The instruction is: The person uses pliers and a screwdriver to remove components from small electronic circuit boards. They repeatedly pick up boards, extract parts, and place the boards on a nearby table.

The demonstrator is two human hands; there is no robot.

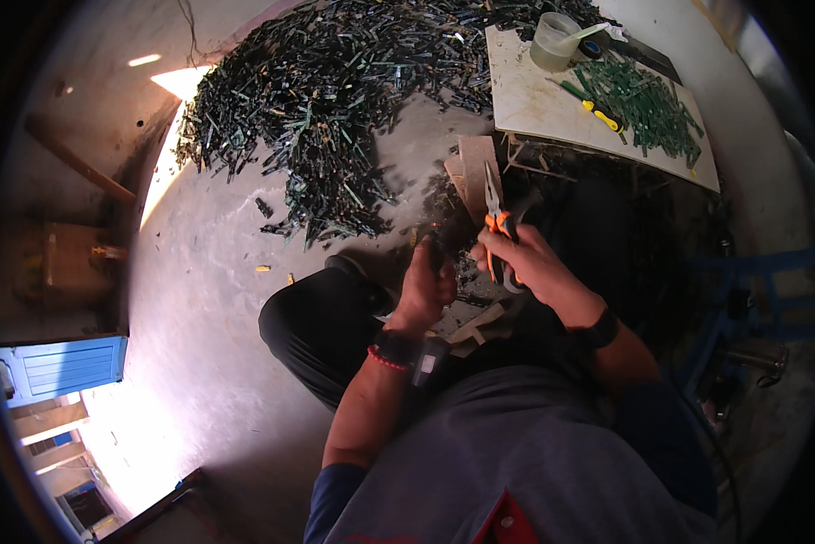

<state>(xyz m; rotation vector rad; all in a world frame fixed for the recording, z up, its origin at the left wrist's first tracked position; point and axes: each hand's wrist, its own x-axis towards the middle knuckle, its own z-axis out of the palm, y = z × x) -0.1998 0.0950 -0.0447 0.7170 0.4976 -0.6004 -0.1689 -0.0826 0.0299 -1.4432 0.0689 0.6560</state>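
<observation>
My right hand (526, 255) grips long-nose pliers (493, 194) with orange and black handles. Their metal jaws point away from me, over the reddish block (474, 151). Beside it, my left hand (426, 289) is closed around a small dark piece (437, 253), whose shape is mostly lost in shadow. The two hands are a short way apart, above a floor patch littered with dark scraps (462, 272).
A large heap of dark strips (312, 102) covers the floor ahead. On the low board (516, 95) at right stand a plastic cup of liquid (553, 44), a yellow-and-black screwdriver (604, 117) and a pile of green strips (642, 105). Yellow bits (263, 268) lie near my knee.
</observation>
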